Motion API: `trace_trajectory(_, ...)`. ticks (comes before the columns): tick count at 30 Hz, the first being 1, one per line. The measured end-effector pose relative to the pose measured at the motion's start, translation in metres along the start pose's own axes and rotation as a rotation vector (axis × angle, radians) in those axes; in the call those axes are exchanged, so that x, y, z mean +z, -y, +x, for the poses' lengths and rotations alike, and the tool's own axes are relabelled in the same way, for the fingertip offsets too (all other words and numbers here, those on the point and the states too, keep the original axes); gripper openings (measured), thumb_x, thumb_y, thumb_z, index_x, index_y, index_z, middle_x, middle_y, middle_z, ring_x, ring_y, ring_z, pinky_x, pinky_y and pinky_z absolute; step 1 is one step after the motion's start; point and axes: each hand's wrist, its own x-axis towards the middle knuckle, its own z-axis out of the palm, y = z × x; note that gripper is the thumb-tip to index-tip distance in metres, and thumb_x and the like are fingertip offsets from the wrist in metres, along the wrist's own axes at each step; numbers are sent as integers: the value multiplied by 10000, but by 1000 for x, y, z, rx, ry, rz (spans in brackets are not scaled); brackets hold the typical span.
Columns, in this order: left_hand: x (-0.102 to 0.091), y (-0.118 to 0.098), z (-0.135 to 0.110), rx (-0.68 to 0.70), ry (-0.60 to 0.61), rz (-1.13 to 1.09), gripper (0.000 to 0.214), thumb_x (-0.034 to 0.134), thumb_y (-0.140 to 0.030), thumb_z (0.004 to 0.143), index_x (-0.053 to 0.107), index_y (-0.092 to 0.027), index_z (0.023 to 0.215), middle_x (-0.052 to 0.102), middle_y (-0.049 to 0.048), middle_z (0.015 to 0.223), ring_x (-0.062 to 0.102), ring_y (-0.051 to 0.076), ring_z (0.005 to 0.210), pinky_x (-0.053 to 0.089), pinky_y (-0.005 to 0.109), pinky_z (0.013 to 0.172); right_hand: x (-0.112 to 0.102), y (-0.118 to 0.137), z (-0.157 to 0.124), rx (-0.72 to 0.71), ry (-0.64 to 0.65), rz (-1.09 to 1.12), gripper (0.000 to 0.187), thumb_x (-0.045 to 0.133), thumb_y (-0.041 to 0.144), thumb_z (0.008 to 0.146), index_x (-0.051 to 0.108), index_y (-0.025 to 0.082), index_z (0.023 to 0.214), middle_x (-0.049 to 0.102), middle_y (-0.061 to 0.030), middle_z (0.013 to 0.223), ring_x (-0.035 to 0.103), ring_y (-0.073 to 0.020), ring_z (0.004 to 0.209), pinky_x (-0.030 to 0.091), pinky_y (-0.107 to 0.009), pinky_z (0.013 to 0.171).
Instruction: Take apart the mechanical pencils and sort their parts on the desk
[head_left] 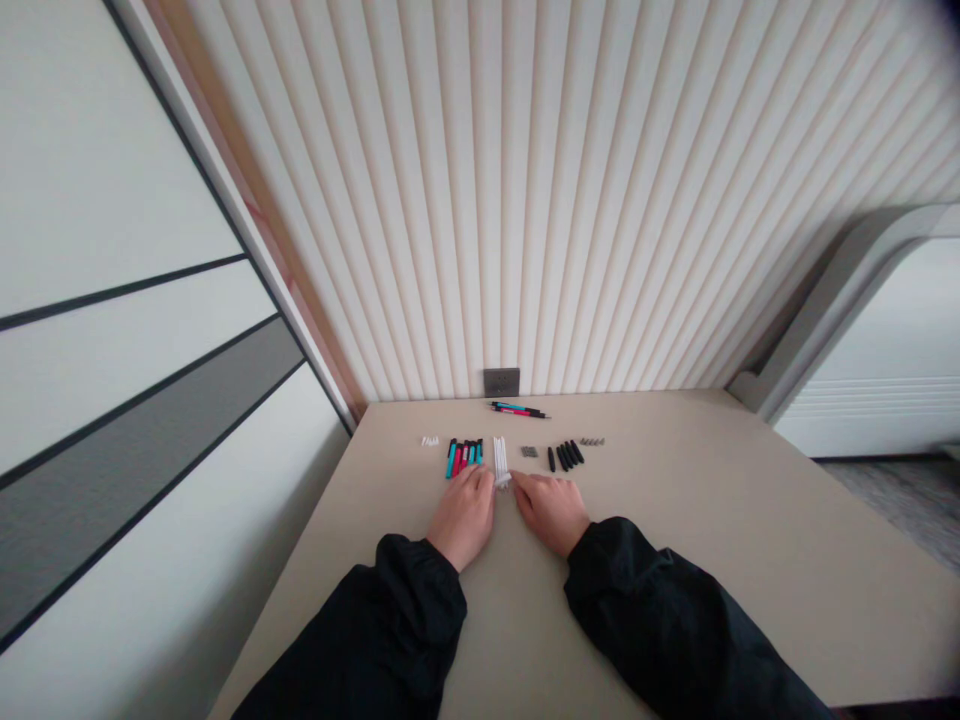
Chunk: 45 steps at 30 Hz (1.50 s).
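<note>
Both hands rest on a beige table point(712, 530), in black sleeves. My left hand point(465, 515) and my right hand point(551, 510) meet with their fingertips at the near end of a small bundle of white pen tubes point(500, 458). The fingers look curled toward the tubes; whether they pinch one is too small to make out. Left of the tubes lies a row of teal, red and black pen barrels point(463, 455). To the right lie small grey springs point(529, 452) and several black pen parts point(566, 455).
Small white tips point(430, 441) lie at the far left of the row and small grey bits point(592, 441) at the far right. Two assembled pens point(517, 409) lie near the ribbed wall, below a grey socket point(501, 382). A white cabinet point(877, 350) stands at right.
</note>
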Motion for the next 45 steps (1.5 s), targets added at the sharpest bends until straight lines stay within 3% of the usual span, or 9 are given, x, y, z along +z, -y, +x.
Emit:
trace_trajectory(22,-2,2,-2,22,-16,20,147,478,-85,849,590,-153,915,621,127,1025,528,272,1053,453,450,921,8,-5,2,-33,-101,26,317,337,331,970,598,311,1149,712,-40,987,668,-195,843,394,-259,642)
trace_trajectory(27,-8,-3,0,24,-34,29,159,486,-96,856,605,-145,950,619,129,1066,509,275,1104,413,462,975,7,-7,-1,-41,-182,98,323,372,312,959,578,317,1207,716,-34,1017,669,-181,861,402,-245,654)
trace_trajectory(32,-18,-11,4,23,-17,23,134,473,-134,892,598,-169,923,616,88,947,546,247,977,447,434,901,5,-13,-6,-114,-295,201,314,406,374,959,585,315,1210,718,-25,1031,672,-180,838,407,-243,670)
trace_trajectory(36,-23,-15,5,12,-17,37,113,476,-173,910,587,-187,898,593,57,848,552,231,869,468,407,817,5,-20,-9,-169,-314,270,285,417,383,963,634,279,1115,729,-26,945,669,-169,802,393,-230,668)
trace_trajectory(39,-22,-14,4,-26,-59,-48,93,510,-216,909,582,-202,967,606,50,877,570,223,863,481,386,791,9,-25,-8,-169,-302,316,269,419,376,962,636,263,1075,725,-15,873,665,-167,775,386,-230,655)
trace_trajectory(45,-9,-6,2,-158,-230,-417,201,631,-240,841,554,-204,1023,638,38,931,627,176,840,523,296,749,14,-26,-6,-143,-229,404,261,420,392,958,624,255,1046,705,1,797,654,-170,741,389,-236,646)
